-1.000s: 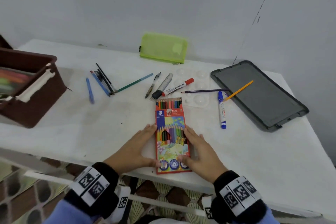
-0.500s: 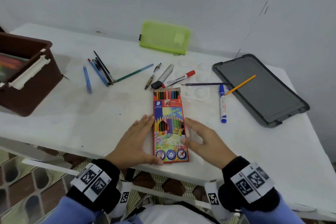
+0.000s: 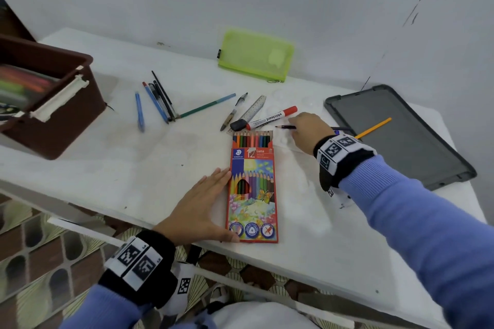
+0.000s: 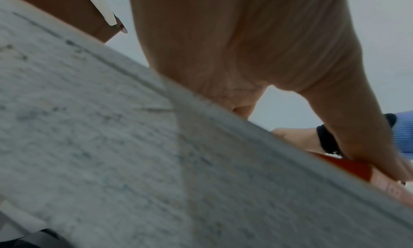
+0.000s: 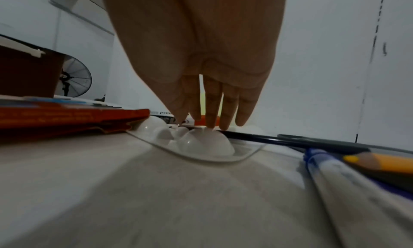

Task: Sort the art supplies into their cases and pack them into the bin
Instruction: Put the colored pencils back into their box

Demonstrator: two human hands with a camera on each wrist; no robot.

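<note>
my left hand [image 3: 199,211] lies flat on the table [image 3: 107,168], fingers straight and together, thumb against the near corner of the pencil box [image 3: 252,189]. the box lies open at its far end, coloured tips showing. just beyond it my right hand [image 3: 307,129] reaches down, fingertips [image 5: 211,121] bunched on the dark pencil [image 5: 268,138] that lies across the white paint tray [image 5: 201,144] (i cannot tell whether they grip it yet). farther left are loose pens [image 3: 157,101]. the brown bin [image 3: 53,104] sits at the far left edge, the green pouch [image 3: 255,56] against the wall.

Lime-green pouch [image 3: 256,55], brown bin [image 3: 53,117] — orange-red pencil box [image 3: 252,189].
</note>
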